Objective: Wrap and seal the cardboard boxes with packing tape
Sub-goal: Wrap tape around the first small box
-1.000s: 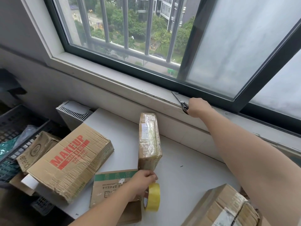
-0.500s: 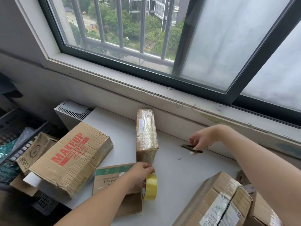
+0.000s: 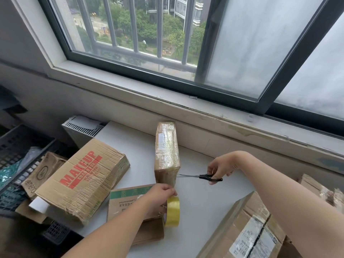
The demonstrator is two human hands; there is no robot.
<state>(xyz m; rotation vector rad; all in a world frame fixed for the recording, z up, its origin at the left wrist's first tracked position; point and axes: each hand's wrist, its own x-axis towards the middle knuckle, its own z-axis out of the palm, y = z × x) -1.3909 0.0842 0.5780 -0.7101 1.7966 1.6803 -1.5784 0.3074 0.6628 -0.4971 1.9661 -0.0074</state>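
A narrow cardboard box, wrapped in shiny clear tape, stands on edge on the white table. My left hand grips a roll of yellow packing tape just below the box's near end. My right hand holds black-handled scissors, their blades pointing left with the tips at the box's near right corner.
A large box printed MAKEUP lies at the left, a flat green-printed box under my left forearm, and a taped box with labels at the lower right. A dark crate sits far left. The windowsill runs behind.
My right hand took the scissors from the windowsill and brought them down and left to the box's near corner. My left hand kept hold of the tape roll.
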